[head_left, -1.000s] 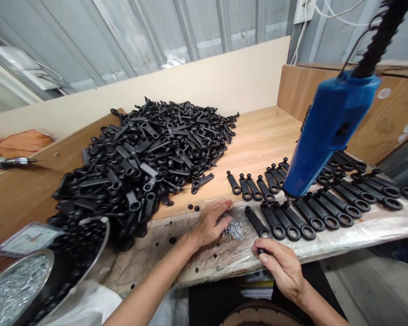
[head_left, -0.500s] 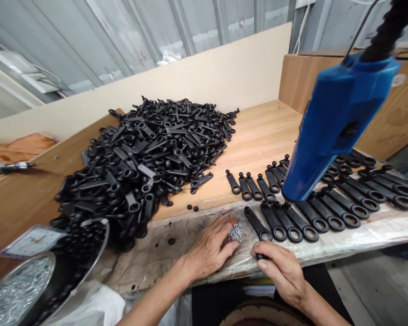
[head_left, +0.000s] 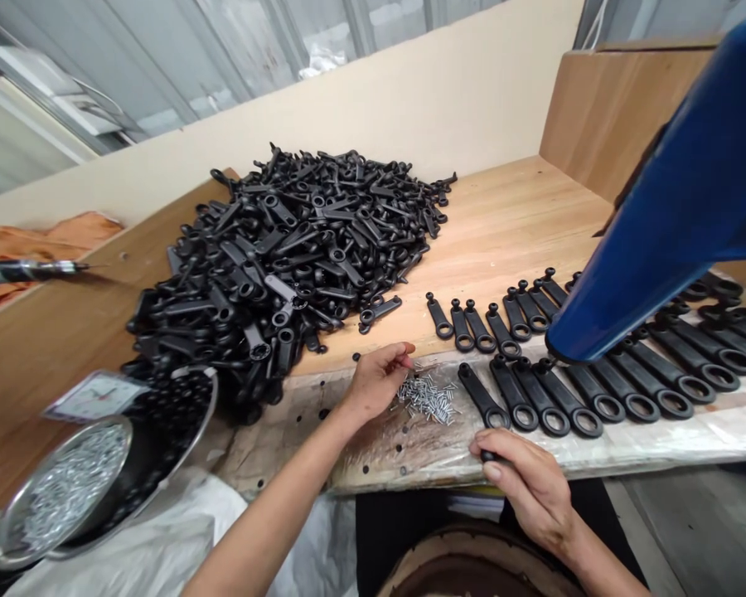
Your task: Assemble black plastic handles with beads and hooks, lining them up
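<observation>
My left hand (head_left: 379, 380) is closed in a pinch just left of and behind a heap of small silver pins or screws (head_left: 432, 400). Whatever its fingertips hold, if anything, is too small to make out. Near the table's front edge, my right hand (head_left: 531, 481) is closed around a small black knob (head_left: 488, 455), which pokes out between thumb and fingers. Just beyond that hand lies a black plastic lever (head_left: 481, 394) with a ring at one end, first in a row of similar levers (head_left: 550, 402). Another row of levers (head_left: 472, 326) lies behind.
A large pile of black levers (head_left: 311, 240) covers the back left. At lower left, a metal bowl of silver fasteners (head_left: 78, 477) sits by a container of black knobs (head_left: 186, 423). A blue power screwdriver (head_left: 652, 207) hangs at right; another driver (head_left: 31, 270) lies left.
My left hand has lifted off the fastener heap and drawn back and left, its fingers now pinched. My right hand keeps the knob. The view has shifted, and the blue tool appears larger.
</observation>
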{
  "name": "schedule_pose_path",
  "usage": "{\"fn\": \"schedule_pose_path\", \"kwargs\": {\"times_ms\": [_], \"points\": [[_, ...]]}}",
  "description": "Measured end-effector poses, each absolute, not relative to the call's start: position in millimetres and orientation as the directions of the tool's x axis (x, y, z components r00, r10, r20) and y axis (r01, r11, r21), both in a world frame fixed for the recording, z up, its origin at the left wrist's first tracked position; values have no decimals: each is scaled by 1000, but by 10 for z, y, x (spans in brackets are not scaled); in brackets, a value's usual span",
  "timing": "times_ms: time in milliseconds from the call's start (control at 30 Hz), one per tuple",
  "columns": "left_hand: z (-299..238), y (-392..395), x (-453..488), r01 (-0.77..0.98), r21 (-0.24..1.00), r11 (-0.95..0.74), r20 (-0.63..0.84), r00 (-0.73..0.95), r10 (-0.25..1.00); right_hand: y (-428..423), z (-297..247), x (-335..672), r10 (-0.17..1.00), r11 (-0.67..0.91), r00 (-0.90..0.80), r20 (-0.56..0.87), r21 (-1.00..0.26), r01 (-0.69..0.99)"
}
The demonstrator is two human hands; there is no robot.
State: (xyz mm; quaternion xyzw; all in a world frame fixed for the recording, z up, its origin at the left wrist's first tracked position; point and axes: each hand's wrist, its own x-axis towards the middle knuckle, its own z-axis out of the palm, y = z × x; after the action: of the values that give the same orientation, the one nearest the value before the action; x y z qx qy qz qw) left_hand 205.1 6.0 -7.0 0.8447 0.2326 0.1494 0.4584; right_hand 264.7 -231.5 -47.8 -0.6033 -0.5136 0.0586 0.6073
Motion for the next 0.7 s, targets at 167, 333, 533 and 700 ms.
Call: {"fn": "schedule_pose_path", "kwargs": {"times_ms": [167, 333, 533, 700], "points": [[-64, 15, 1922, 306, 742, -597, -22, 900, 435, -2335, -507, 2647, 697, 272, 463, 547, -800, 535], [-55, -44, 1956, 336, 619, -710, -36, 915, 401, -2331, -514, 2648, 695, 263, 467, 546, -799, 542], [-67, -95, 2038, 324, 622, -713, -4, 912, 411, -2316, -527, 2641, 697, 249, 482, 532, -809, 533], [27, -60, 2028, 278, 829, -485, 36, 840, 542, -2323, -542, 2626, 692, 222, 495, 526, -807, 547]]}}
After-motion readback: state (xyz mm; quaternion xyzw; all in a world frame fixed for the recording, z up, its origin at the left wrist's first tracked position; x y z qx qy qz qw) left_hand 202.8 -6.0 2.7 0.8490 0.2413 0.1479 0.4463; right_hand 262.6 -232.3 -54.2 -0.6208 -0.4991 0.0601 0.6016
